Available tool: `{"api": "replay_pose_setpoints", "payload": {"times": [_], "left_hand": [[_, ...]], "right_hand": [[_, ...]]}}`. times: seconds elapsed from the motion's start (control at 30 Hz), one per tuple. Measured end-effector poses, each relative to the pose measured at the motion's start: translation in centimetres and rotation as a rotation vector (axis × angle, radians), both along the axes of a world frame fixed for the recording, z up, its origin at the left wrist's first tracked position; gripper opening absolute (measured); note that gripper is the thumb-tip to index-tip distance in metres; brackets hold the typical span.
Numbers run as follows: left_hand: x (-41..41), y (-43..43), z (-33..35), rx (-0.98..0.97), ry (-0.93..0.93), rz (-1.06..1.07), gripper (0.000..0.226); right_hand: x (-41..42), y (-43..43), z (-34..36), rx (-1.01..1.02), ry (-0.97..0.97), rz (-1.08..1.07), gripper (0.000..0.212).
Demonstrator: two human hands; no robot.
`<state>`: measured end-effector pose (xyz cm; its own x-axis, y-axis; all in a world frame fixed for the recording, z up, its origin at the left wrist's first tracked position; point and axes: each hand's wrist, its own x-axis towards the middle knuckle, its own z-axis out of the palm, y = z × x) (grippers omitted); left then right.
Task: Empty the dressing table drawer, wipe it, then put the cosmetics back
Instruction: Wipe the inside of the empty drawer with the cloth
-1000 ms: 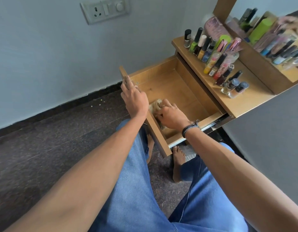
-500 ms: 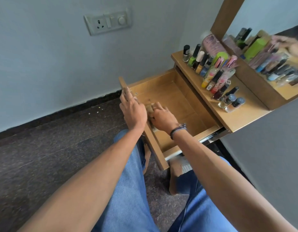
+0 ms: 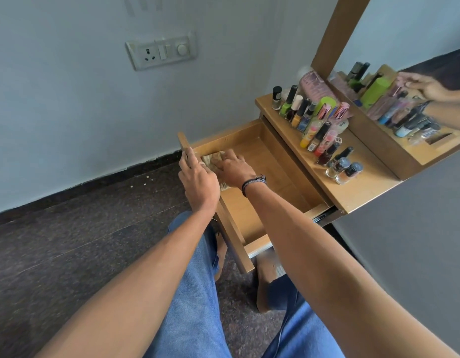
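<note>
Left hand [image 3: 199, 183] clamps the top edge of the drawer front [image 3: 232, 236] near its far end, thumb inside and fingers outside, so the drawer [image 3: 270, 177] can't slide or rack on its runners while I scrub. Just right of it the cloth [image 3: 212, 159] is bunched into the far-left corner, touching the front panel. Right hand [image 3: 232, 168] sits on top of it, fingers curled over the wad and pressing down.

To do this well, imo: push the cloth right into the corner seam, where dust packs in. Then drag long strokes along the grain twd the surface side, w/ overlapping passes. Do the walls too, not just the floor.

The drawer is pulled fully out, light wood, nothing in it but cloth & hand. No obvious marks on the bare floor. Further right, the cosmetics [image 3: 316, 125], mostly small bottles and tubes, stand in rows on the surface [image 3: 363, 192], from its back-left corner twd the front edge, waiting to go back.
</note>
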<state>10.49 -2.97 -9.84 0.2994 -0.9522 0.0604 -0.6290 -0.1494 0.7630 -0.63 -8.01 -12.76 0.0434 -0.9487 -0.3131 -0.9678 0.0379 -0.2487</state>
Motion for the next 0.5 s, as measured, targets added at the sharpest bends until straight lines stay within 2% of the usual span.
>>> {"api": "replay_pose_setpoints", "payload": {"times": [0.27,0.5], "left_hand": [[0.0,0.1,0.2,-0.018,-0.002,0.001,0.052],[-0.1,0.1,0.2,-0.008,-0.005,0.006,0.052]], "right_hand": [[-8.3,-1.6,0.9,0.009,0.072,-0.161,0.055],[-7.5,-0.2,0.2,0.059,0.112,-0.221,0.061]]}}
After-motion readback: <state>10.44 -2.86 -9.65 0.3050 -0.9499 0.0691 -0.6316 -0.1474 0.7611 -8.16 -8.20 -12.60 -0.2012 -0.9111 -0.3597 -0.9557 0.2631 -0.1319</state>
